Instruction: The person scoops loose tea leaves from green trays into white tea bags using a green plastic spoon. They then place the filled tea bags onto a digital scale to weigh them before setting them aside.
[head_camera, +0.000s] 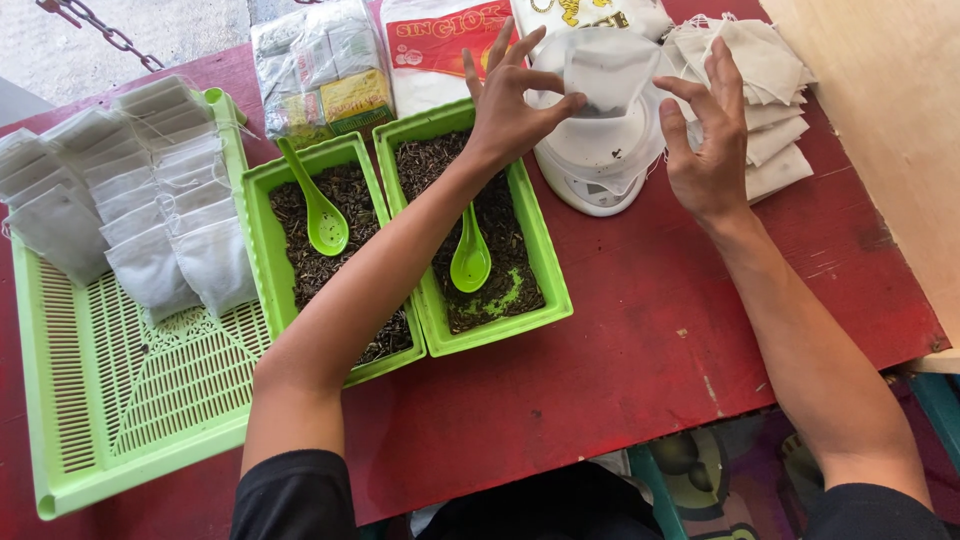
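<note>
White filter bag (608, 75) over white scale (600, 160), left hand (510, 100) fingers pinching bag edge, right hand (705, 140) fingers spread, open, just beside scale, green tea trays (545, 290) left of scale

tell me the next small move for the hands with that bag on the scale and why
Probably let go of the small white bag: it already sits on the white scale, pinched by the left hand, with the right hand open beside it, so the weight reads true.

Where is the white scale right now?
In the head view, the white scale sits top centre on the red table, right of the green trays, beneath the bag held over it.
</note>
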